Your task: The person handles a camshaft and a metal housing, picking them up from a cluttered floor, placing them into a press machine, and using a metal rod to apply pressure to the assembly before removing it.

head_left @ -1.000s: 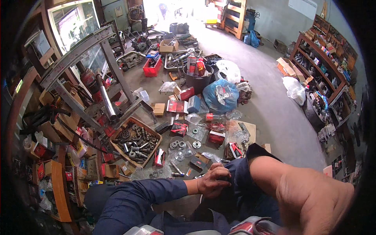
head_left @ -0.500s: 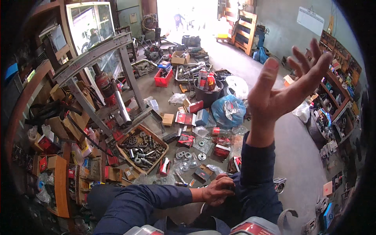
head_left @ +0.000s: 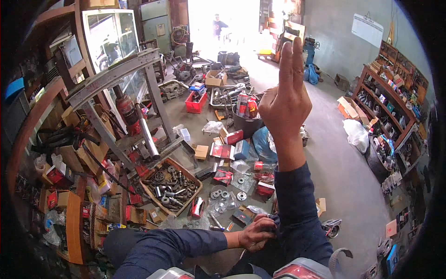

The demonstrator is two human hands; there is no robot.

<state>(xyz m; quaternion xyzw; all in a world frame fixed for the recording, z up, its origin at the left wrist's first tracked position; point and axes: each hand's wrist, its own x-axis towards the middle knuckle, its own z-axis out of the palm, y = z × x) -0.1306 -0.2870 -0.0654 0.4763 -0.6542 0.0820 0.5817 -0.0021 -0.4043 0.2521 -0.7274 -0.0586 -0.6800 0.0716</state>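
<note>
My right hand (head_left: 286, 104) is raised high in front of me, its back toward me. Two fingers point straight up side by side and the others are folded down; it holds nothing. Low in the middle, my left hand (head_left: 257, 233) rests beside my right sleeve (head_left: 301, 204), fingers curled. Whatever lies beneath those fingers is hidden. Just ahead of the left hand are a small dark box (head_left: 242, 216) and a metal ring (head_left: 241, 196). Bearings (head_left: 215, 194) lie on clear plastic nearby. A red and white box (head_left: 197, 207) stands farther left.
A wooden-edged tray (head_left: 190, 200) of greasy metal parts sits by a shop press (head_left: 157, 95). Beyond are a dark bucket (head_left: 248, 124) with spray cans and a blue bag (head_left: 264, 142). Loaded shelves (head_left: 385, 104) line the right wall. Someone (head_left: 217, 25) is at the bright doorway.
My right hand has swung left and turned, from spread fingers to two fingers pointing up with the rest folded. My left hand has barely shifted. The view has moved slightly.
</note>
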